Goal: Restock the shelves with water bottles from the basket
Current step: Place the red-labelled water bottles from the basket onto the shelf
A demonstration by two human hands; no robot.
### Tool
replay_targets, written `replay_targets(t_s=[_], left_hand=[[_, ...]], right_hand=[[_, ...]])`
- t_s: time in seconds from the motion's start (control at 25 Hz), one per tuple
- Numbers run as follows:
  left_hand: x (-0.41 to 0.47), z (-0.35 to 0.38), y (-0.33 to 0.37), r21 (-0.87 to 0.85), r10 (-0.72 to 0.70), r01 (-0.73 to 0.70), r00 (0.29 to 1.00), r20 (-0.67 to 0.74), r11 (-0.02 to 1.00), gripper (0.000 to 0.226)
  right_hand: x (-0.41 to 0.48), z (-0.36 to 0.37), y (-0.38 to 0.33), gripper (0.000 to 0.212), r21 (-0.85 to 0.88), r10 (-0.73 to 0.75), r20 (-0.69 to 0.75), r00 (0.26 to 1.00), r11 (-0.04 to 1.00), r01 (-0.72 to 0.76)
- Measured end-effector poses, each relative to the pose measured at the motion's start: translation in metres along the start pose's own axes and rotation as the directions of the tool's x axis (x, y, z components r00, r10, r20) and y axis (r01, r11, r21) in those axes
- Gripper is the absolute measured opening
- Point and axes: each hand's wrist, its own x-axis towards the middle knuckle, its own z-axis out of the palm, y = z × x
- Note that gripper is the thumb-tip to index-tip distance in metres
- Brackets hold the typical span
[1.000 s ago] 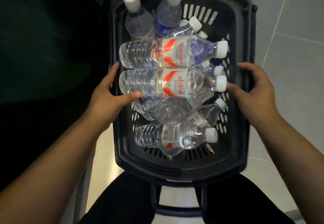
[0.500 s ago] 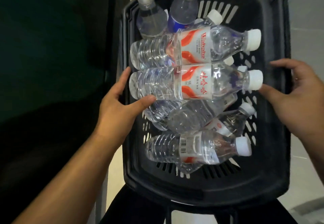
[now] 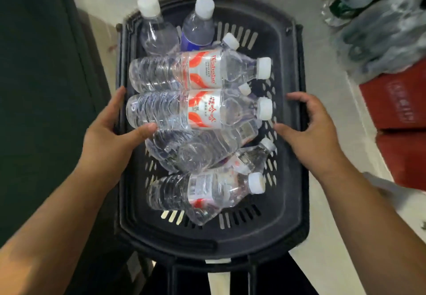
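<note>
Holds a black slotted basket point(image 3: 285, 179) by its two long sides, seen from above. Grips the left rim with the left hand point(image 3: 108, 142): fingers point(image 3: 118, 97) laid down the outside of the wall, thumb reaching inside and touching the base end of the lower red-labelled bottle point(image 3: 202, 110). Grips the right rim with the right hand point(image 3: 315, 133), fingers curled over the edge, thumb inside the wall, near that bottle's white cap but apart from it.

Carries the water bottles point(image 3: 207, 149) piled inside the basket, none taken out. Has two upright bottles at the far end, one clear point(image 3: 154, 34) and one blue-labelled point(image 3: 198, 29), both white-capped. Has the upper red-labelled bottle point(image 3: 202, 71) lying crosswise just before them, cap to the right, touching the lower red-labelled bottle alongside it. Has more clear bottles lying slantwise beneath these two, and a nearest bottle point(image 3: 202, 193) lying crosswise toward the near end, cap to the right.

Stands over a pale floor point(image 3: 334, 260). Passes a dark green panel point(image 3: 34, 87) on the left. Faces stacked red cartons point(image 3: 401, 110) at the right edge, with plastic-wrapped bottles point(image 3: 380, 29) above them, blurred.
</note>
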Motion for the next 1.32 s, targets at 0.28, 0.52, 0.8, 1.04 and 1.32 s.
replay_targets(t_s=[0.28, 0.52, 0.8, 1.04, 1.32], left_hand=[[-0.093, 0.072, 0.138, 0.143, 0.166, -0.23, 0.919, 0.359, 0.963, 0.083], [-0.189, 0.204, 0.187, 0.183, 0.191, -0.347, 0.805, 0.562, 0.92, 0.089], [-0.285, 0.39, 0.204, 0.258, 0.11, -0.517, 0.577, 0.809, 0.817, 0.087], [-0.381, 0.559, 0.197, 0.207, -0.012, -0.58, 0.322, 0.947, 0.788, 0.084], [-0.521, 0.718, 0.161, 0.097, -0.05, -0.668, 0.089, 0.995, 0.738, 0.083]], right_hand=[[-0.143, -0.149, -0.026, 0.048, 0.236, 0.172, -0.388, 0.905, 0.968, -0.083], [-0.244, -0.281, 0.019, 0.047, 0.326, 0.294, -0.583, 0.758, 0.939, -0.113], [-0.363, -0.382, 0.097, 0.049, 0.532, 0.554, -0.682, 0.478, 0.824, -0.197], [-0.445, -0.465, 0.163, 0.048, 0.658, 0.682, -0.714, 0.159, 0.731, -0.18], [-0.541, -0.542, 0.26, 0.049, 0.705, 0.707, -0.705, -0.056, 0.691, -0.157]])
